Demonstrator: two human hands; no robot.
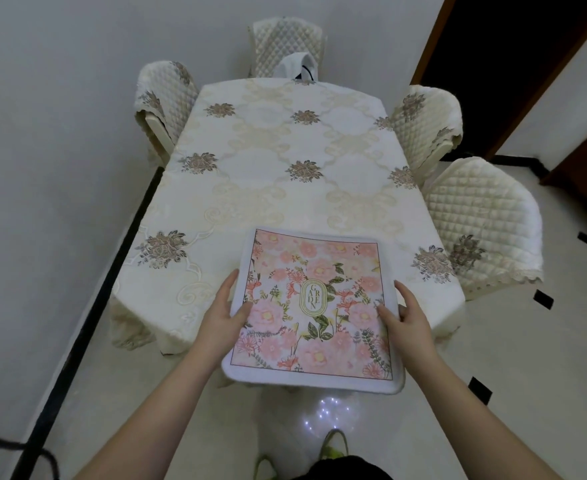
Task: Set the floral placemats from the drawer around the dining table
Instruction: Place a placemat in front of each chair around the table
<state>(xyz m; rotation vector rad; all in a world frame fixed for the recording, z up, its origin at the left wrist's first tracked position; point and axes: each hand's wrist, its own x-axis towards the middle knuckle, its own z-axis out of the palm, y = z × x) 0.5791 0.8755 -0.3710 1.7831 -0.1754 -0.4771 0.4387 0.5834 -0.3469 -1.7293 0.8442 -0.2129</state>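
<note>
Pink-flowered cloth fills the lower middle of my view: the floral placemat (314,308) is held flat between both hands, its far part over the near end of the dining table (285,161), its near part overhanging the table edge toward me. My left hand (224,311) pinches the left border, thumb on top; my right hand (404,315) pinches the right border the same way. I cannot tell whether one mat or a stack is in my grip. My worry is that overhang — let go now and I judge it slides off to the floor. The embroidered tablecloth (188,188) may also bunch if I push instead of lifting. Room is generous — bare cloth ahead, quilted chairs (482,216) tucked along the right, a wall close on the left.
</note>
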